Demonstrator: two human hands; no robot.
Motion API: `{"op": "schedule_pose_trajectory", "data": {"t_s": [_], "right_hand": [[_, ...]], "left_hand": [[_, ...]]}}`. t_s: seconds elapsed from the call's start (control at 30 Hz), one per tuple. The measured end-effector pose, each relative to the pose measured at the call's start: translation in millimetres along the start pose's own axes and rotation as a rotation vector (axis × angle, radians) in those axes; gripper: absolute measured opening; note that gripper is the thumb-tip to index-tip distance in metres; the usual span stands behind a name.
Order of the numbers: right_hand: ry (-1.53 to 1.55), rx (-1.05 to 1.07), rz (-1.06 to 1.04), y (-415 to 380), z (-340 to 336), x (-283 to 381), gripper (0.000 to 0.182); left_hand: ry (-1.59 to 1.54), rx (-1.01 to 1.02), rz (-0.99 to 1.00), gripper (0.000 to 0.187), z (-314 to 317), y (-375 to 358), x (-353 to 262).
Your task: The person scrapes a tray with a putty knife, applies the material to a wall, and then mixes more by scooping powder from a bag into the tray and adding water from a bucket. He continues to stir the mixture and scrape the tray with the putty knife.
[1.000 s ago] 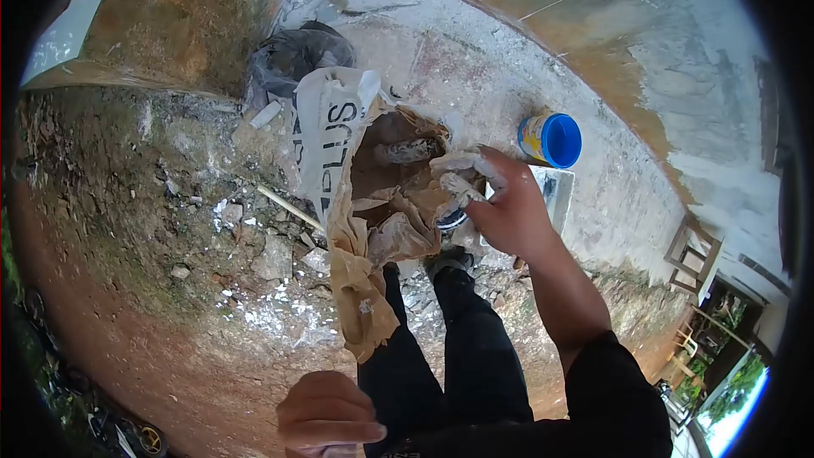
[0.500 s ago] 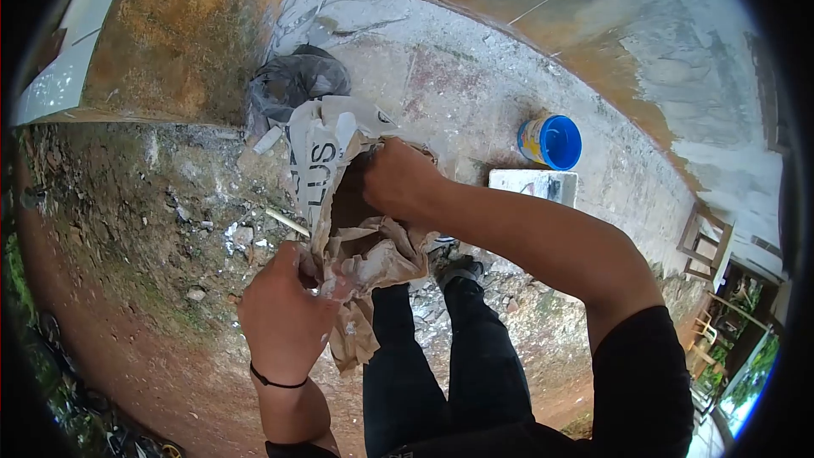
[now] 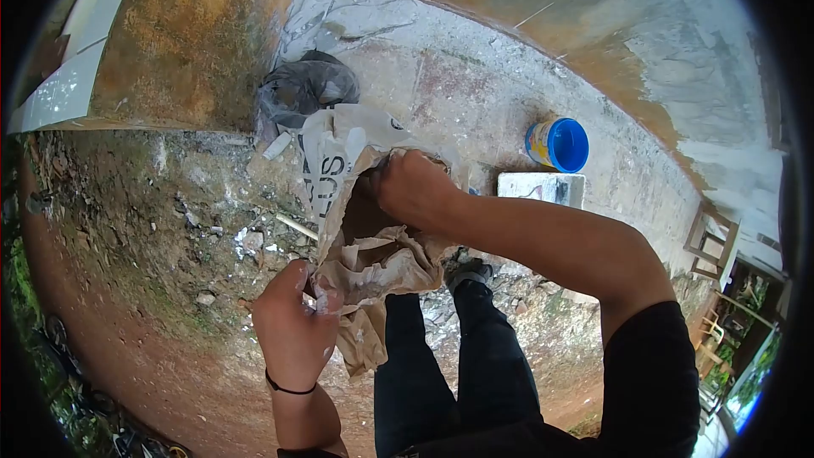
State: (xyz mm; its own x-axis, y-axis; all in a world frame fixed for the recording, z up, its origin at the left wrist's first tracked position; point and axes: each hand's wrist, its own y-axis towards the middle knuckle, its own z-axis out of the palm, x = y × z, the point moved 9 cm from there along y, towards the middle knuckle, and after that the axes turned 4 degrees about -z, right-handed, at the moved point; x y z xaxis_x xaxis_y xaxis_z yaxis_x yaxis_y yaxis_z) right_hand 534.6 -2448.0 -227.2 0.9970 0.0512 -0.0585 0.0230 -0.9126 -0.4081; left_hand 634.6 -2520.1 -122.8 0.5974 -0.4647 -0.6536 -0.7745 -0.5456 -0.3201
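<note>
A torn paper bag (image 3: 326, 148) with large dark lettering stands upright in front of me, its mouth open and its brown inner layers crumpled. My left hand (image 3: 295, 318), with a black band at the wrist, pinches the near left edge of the bag. On the far right part of the rim, my right hand (image 3: 415, 191) is closed around the paper, knuckles up. The inside of the bag is dark, and its contents cannot be made out.
Behind the bag lies a grey plastic bag (image 3: 309, 85). A blue-rimmed bucket (image 3: 566, 144) is by a white block (image 3: 541, 188) at the right. Walls rise behind the ledge; rough, rubble-strewn ground (image 3: 170, 271) spreads left. A wooden frame (image 3: 710, 240) stands far right.
The whole view has shifted slightly, so the bag and both hands appear a little further right and lower. Both hands keep their hold on the bag.
</note>
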Motion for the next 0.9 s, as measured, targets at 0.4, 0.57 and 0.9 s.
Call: {"op": "schedule_pose_trajectory", "data": {"t_s": [0.4, 0.57, 0.9], "right_hand": [[0.253, 0.088, -0.034, 16.9, -2.8, 2.5, 0.011], [0.346, 0.089, -0.033, 15.2, 0.1, -0.9, 0.011], [0.415, 0.084, -0.005, -6.5, 4.2, -16.9, 0.013]], "left_hand": [[-0.117, 0.014, 0.032, 0.012, 3.9, 2.2, 3.1], [-0.132, 0.021, 0.073, 0.007, 3.7, 2.4, 1.4], [-0.138, 0.008, 0.075, 0.009, 5.1, 0.4, -4.3]]}}
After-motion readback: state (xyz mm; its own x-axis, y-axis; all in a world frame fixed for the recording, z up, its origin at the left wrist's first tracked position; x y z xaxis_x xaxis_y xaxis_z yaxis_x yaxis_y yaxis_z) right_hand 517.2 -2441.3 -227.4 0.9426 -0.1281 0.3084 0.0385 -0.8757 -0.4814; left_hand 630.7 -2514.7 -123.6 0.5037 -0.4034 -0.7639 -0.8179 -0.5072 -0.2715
